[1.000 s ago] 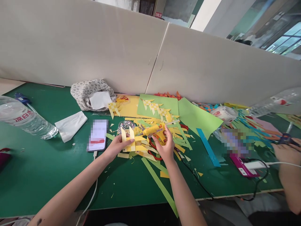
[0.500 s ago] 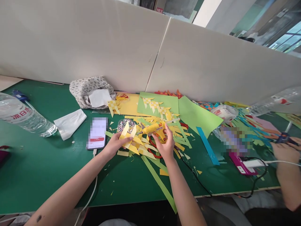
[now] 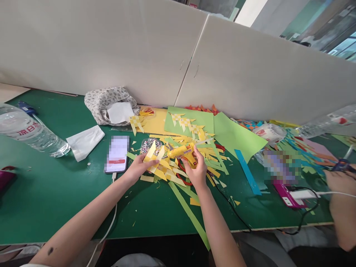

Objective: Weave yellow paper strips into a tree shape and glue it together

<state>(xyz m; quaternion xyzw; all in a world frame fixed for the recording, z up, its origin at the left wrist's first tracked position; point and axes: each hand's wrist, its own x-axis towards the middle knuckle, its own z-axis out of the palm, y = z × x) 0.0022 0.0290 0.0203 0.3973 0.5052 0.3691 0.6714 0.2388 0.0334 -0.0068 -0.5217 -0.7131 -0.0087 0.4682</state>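
Note:
My left hand (image 3: 139, 167) is closed on a woven yellow paper fish (image 3: 154, 163), its strips sticking out past my fingers. My right hand (image 3: 195, 167) wraps around a yellow glue gun (image 3: 180, 151), whose nozzle points left at the fish. Whether the tip touches the paper I cannot tell. Red scissor handles (image 3: 187, 181) show in part under my right hand. Cut yellow and green paper strips (image 3: 207, 159) lie beneath and around both hands. Behind my left hand is a clear container of small beady pieces (image 3: 148, 144).
A phone (image 3: 116, 154) on a white cable and a water bottle (image 3: 33, 131) are at left. Finished woven fish (image 3: 183, 122) lie on green paper at the back, near a patterned cloth bag (image 3: 97, 105). At right, a co-worker's hand (image 3: 340, 181) is near a pink power bank (image 3: 289, 196).
The glue gun's nozzle has come slightly closer to the fish in my left hand. Both hands keep their holds. The whole view has shifted a little.

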